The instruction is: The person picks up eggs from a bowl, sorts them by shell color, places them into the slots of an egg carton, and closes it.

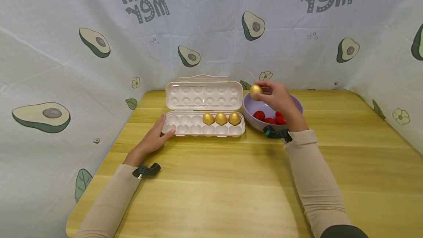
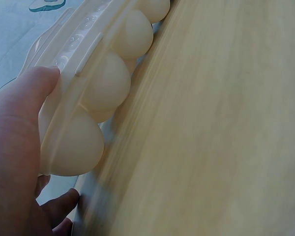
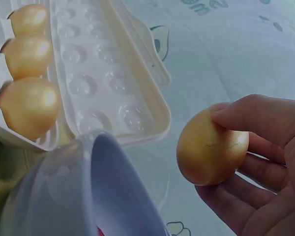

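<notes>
My right hand [image 1: 275, 96] pinches a golden egg [image 1: 256, 92] between thumb and fingers, above the back of a purple bowl [image 1: 299, 106]. Thin dark lines show on that egg's shell in the right wrist view. Several red objects [image 1: 259, 115] lie inside the bowl, partly hidden by the right arm. A pale plastic egg carton [image 1: 195, 135] stands with its lid [image 1: 203, 96] folded back. Three golden eggs [image 1: 221, 118] sit in its back row, at the right. At the carton's left end, my left hand [image 1: 155, 135] holds it, thumb [image 2: 42, 81] over the rim and fingers around the end.
The wooden table [image 1: 205, 194] carries the carton and, right beside it, the bowl. A white cloth [image 1: 211, 25] printed with avocados hangs behind the table and along its sides. Both wrists wear black straps [image 1: 277, 133].
</notes>
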Available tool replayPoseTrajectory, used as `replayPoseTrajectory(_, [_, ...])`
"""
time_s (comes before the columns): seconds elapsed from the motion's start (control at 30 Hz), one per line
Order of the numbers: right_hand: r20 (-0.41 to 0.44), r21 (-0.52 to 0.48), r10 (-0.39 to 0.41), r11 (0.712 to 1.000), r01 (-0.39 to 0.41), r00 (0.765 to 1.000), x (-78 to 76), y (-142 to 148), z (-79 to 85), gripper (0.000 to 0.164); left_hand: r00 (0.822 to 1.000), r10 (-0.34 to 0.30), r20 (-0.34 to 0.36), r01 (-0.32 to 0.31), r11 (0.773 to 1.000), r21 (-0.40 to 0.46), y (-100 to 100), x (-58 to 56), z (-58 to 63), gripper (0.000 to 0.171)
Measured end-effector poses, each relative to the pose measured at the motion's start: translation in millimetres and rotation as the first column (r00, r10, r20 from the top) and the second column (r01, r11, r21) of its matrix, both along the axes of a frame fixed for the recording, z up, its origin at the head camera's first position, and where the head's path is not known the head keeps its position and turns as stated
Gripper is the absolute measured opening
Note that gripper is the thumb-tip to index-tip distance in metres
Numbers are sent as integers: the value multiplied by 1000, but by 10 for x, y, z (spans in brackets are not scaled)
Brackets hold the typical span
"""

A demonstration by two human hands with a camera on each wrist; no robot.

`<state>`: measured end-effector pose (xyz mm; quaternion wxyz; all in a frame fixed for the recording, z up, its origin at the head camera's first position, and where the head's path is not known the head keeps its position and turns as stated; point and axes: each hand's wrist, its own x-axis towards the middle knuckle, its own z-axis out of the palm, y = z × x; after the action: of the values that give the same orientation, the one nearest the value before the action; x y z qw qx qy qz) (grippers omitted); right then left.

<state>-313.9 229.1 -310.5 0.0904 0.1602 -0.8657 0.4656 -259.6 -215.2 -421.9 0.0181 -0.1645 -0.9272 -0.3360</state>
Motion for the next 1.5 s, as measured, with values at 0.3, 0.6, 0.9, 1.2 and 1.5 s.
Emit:
replayPoseTrajectory(0.3, [-79,-1,23,1000,-23,997,-2,-160,-44,46,1000,-2,8,2,1000,1,17,1,16,88])
replayPoseTrajectory(0.6, [-152,-66,75,994,-85,986,9,-337,-110,44,1000,-7,0,7,1000,18,32,19,17,87])
replayPoseTrajectory(0.9, [-182,-133,87,985,-112,980,-8,-535,-161,46,999,24,25,-23,1000,-2,-8,33,-13,93])
replayPoseTrajectory(1.2, [-167,-205,134,964,-167,977,222,-756,-3,43,999,27,22,-27,1000,-12,3,25,7,103])
replayPoseTrajectory(1.5, [-168,-267,117,950,-160,979,-70,-923,-308,43,999,31,19,-31,999,-6,9,16,-6,102])
